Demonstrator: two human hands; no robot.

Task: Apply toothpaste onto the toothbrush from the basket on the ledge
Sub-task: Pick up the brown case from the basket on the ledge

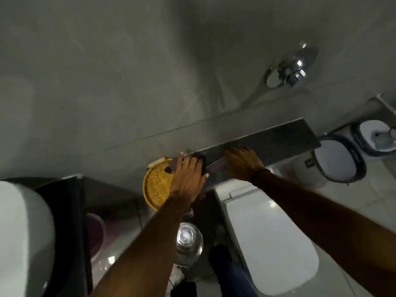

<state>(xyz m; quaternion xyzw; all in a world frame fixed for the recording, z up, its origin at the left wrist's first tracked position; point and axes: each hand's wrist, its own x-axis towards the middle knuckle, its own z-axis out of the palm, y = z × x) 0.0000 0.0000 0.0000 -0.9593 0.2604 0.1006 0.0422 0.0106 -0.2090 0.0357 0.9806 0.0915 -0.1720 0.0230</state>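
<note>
A round yellow woven basket [155,186] sits at the left end of a grey ledge [278,136] on the wall. My left hand [188,179] lies over the basket's right side, fingers spread and reaching onto the ledge beside a small dark object [200,156]. My right hand [243,163] rests flat on the ledge's front edge, fingers spread, holding nothing. No toothbrush or toothpaste tube shows clearly; the basket's contents are largely hidden under my left hand.
A white toilet [270,243] stands below the ledge. A white basin [21,232] is at the far left. A clear bottle [188,243] stands below the basket. A chrome wall tap [293,67] sticks out above. White buckets [336,163] sit at the right.
</note>
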